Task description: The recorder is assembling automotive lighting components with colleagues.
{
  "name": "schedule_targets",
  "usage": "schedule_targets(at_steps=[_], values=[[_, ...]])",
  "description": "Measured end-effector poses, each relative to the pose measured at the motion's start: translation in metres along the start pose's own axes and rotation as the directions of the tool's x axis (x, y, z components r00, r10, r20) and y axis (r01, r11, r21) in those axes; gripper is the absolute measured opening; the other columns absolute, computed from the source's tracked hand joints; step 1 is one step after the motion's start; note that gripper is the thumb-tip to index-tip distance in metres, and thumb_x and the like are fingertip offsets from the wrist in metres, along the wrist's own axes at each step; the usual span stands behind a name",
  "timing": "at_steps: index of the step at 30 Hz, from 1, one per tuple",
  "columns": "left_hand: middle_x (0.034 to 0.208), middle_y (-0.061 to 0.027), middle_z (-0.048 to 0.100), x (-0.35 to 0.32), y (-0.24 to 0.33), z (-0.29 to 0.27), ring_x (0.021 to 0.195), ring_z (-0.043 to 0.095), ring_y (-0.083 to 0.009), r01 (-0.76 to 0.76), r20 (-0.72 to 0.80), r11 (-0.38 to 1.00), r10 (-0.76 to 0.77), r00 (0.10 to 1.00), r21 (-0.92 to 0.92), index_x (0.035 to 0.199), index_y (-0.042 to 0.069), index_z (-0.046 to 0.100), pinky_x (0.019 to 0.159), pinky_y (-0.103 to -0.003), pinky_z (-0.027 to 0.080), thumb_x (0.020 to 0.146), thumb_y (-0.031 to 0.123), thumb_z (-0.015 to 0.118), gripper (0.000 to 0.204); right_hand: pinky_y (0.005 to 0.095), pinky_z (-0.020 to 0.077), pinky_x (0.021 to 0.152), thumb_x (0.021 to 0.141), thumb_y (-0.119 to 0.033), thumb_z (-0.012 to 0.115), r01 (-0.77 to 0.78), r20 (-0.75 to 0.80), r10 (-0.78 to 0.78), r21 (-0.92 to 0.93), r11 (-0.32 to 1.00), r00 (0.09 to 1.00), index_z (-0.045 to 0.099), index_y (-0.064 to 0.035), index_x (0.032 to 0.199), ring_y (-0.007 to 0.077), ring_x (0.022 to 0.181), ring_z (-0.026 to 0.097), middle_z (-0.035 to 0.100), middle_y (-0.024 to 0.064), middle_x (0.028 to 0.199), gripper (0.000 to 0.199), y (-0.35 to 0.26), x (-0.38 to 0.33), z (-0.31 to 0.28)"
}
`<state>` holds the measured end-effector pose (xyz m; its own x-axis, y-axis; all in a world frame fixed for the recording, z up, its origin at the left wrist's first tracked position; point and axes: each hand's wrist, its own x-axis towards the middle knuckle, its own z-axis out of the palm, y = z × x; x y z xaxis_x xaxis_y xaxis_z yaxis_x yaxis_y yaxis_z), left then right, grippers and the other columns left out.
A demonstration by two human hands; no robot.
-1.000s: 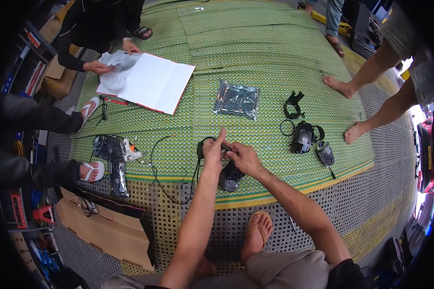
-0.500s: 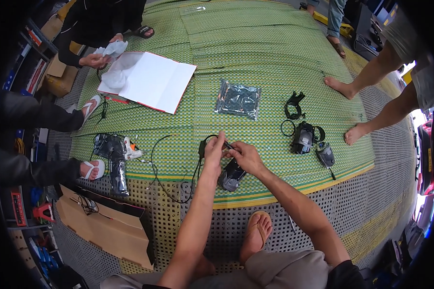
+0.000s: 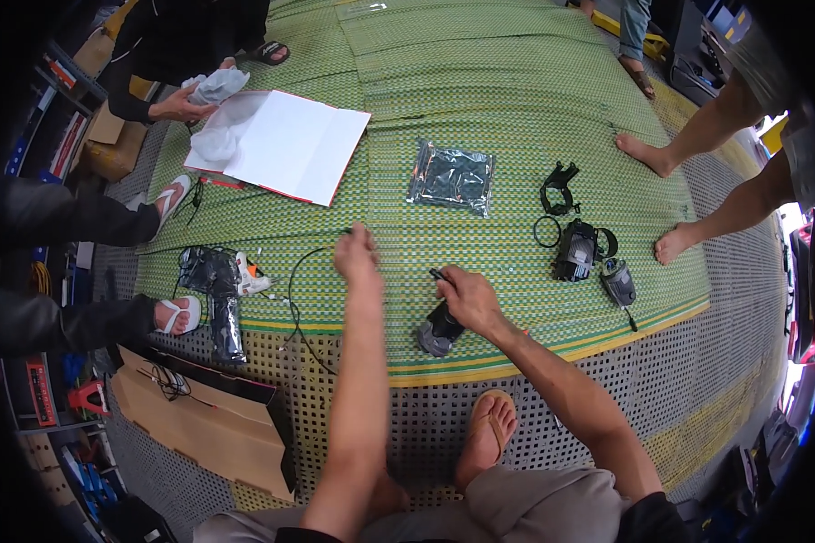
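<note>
My left hand is raised over the mat, closed and slightly smeared by motion. A dark bit shows at its fingertips, and a thin black cable loops up to it from the left; the exact grip is hard to see. To its right, my right hand pinches a short black stick-like piece, whose tip points up and left. Directly below that hand a black and grey cylindrical device lies on the woven green mat, partly covered by the fingers.
A clear bag of dark parts lies ahead. Black clamps and grey-black devices sit right. At left are wrapped black parts, an open cardboard box and a white-lined box. Other people's feet edge the mat.
My left hand has drawn away from the right hand, moving left and slightly up. My right hand keeps the black piece. The co-worker at upper left still handles white wrapping.
</note>
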<state>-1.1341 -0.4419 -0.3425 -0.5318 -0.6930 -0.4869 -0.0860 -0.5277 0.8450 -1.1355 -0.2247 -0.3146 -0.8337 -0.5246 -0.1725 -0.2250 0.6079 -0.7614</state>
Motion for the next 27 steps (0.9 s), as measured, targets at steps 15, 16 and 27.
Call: schedule_targets(at_steps=[15,16,27], values=[[0.141,-0.0234,0.05,-0.15,-0.106,-0.052,0.128,0.053,-0.03,-0.484,0.386,0.713,0.315,0.867,0.506,0.159,0.002,0.02,0.103,-0.042,0.045,0.089,0.022,0.076,0.092,0.0419,0.0389,0.112,0.094,-0.052,0.067,-0.064,0.326,-0.016,0.233,0.971,0.945,0.032,-0.0005,0.154,0.0274,0.138,0.047,0.049,0.0209,0.149,0.086,0.058,-0.02,-0.017],[0.129,-0.0218,0.058,-0.154,-0.109,-0.054,0.119,0.059,-0.0259,-0.461,0.338,0.551,0.315,0.887,0.695,0.161,0.003,0.012,0.096,-0.039,0.05,0.086,0.014,0.077,0.1,0.0426,0.043,0.108,0.091,-0.053,0.071,-0.001,0.281,-0.033,0.119,0.993,0.959,0.037,0.0007,0.15,0.0297,0.133,0.052,0.052,0.0219,0.145,0.086,0.057,-0.018,-0.013],[0.127,-0.0211,0.057,-0.142,-0.04,-0.044,0.104,0.066,-0.0279,-0.315,0.49,0.866,0.095,0.867,0.389,0.164,0.017,-0.002,0.083,-0.036,0.058,0.074,0.004,0.081,0.123,0.0339,0.0481,0.084,0.099,-0.039,0.065,-0.103,0.08,0.065,0.688,0.718,0.995,0.04,-0.0076,0.14,0.0173,0.096,0.057,0.059,0.0107,0.105,0.057,0.015,-0.012,0.004]])
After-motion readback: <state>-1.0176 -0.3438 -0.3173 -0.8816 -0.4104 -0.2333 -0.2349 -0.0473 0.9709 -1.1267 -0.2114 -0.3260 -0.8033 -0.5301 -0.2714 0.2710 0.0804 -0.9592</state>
